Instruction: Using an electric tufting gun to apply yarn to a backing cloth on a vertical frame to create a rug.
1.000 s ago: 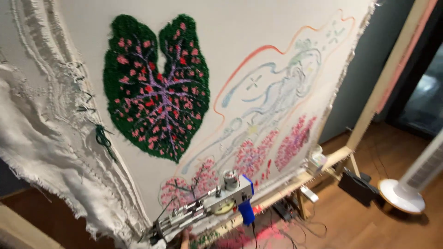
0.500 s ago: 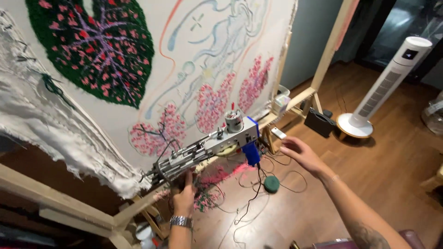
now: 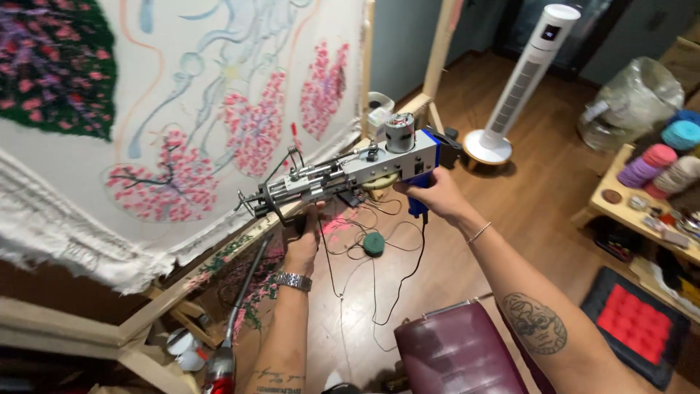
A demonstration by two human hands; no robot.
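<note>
- Grey metal tufting gun [image 3: 350,171] is held up in both hands, in front of the lower edge of a stretched cloth [image 3: 182,109] on a wooden frame [image 3: 182,292].
- Right hand [image 3: 430,195] has its grip closed around the gun's blue handle [image 3: 421,175] at the rear end; a thin bracelet sits on that wrist.
- Left hand [image 3: 301,244] reaches up under the gun's front part and closes on a dark grip below it; a metal watch [image 3: 293,280] is on the wrist.
- The gun's needle end [image 3: 248,204] points left toward the cloth, just beside a pink tufted flower [image 3: 164,186]; whether it touches the cloth cannot be told.
- A round motor [image 3: 399,133] stands on top of the gun's rear.
- The cloth carries more pink flower patches, pale blue drawn lines, and a dark green tufted patch [image 3: 55,69] at its upper left corner.
- A black cord [image 3: 408,273] hangs from the handle down to the wooden floor [image 3: 539,197], near a small green round thing [image 3: 373,244].
- A dark red seat [image 3: 456,354] is on the floor below the right forearm.
- A white tower fan [image 3: 521,84] stands well apart on the floor.
- Yarn cones [image 3: 660,160] sit on a low wooden tabletop [image 3: 620,211] at the right edge.
</note>
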